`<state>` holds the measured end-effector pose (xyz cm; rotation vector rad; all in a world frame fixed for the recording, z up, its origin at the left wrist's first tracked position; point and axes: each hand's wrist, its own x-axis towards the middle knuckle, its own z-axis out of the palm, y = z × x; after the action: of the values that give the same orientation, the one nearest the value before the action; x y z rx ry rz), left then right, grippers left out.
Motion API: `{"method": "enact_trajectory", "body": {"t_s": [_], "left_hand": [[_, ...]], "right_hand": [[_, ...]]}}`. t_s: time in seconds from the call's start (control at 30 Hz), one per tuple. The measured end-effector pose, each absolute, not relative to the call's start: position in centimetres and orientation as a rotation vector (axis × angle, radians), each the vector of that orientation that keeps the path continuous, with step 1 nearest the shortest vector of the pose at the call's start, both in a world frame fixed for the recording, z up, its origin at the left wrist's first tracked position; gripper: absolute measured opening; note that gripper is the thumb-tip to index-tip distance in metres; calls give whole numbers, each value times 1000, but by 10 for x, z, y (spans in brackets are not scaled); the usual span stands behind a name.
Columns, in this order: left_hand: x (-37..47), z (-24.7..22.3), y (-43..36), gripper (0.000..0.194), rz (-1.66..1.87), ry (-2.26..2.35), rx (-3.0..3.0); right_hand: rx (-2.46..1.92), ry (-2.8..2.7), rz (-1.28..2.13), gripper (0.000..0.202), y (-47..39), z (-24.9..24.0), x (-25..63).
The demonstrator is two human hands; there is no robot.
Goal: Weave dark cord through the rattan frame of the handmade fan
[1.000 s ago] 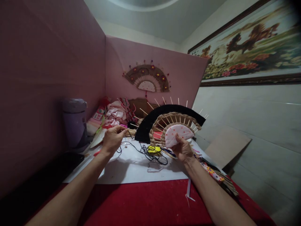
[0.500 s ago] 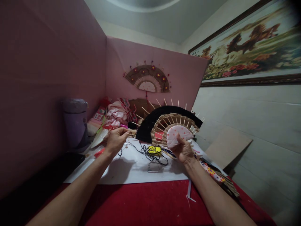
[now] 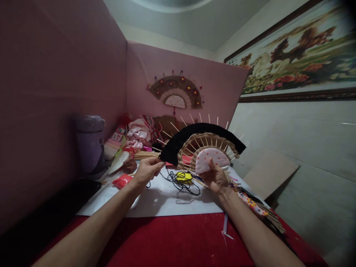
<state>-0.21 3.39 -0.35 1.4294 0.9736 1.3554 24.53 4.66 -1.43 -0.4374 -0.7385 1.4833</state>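
Observation:
My right hand point(image 3: 218, 180) holds a handmade fan by its white half-round base point(image 3: 210, 160) with red dots, thumb on the front. Around that base run woven straw bands point(image 3: 189, 148), thin sticks and a wide black strip point(image 3: 204, 128); stick ends poke out past its upper edge. At the strip's lower left corner, my left hand point(image 3: 150, 168) is closed in a pinch on a black cord. The cord's loose tangle point(image 3: 180, 183) lies below on white paper, partly over a yellow round thing point(image 3: 184, 177). My left fingers hide the cord's end.
A finished-looking fan point(image 3: 175, 92) hangs on the pink panel behind. To the left stand a purple container point(image 3: 90, 144), a red packet point(image 3: 122, 181) and a heap of pink cloth point(image 3: 139, 129). Patterned strips point(image 3: 253, 204) lie beside my right forearm. Red cloth point(image 3: 167, 241) covers the table's front.
My left hand has moved right and slightly down, up to the black strip's left corner. The fan has tilted a little and its right end sits farther right.

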Motion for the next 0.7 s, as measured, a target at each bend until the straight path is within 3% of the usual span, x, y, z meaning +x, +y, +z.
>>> {"method": "enact_trajectory", "body": {"t_s": [0.27, 0.37, 0.7], "left_hand": [[2, -2, 32, 25, 1651, 1088, 1466], [1, -5, 33, 32, 1656, 1169, 1543], [-1, -11, 33, 21, 1674, 1476, 2029]], "right_hand": [[-463, -715, 1446, 19, 46, -13, 243], [-480, -729, 1436, 20, 45, -13, 243], [-470, -715, 1414, 26, 48, -15, 244]]}}
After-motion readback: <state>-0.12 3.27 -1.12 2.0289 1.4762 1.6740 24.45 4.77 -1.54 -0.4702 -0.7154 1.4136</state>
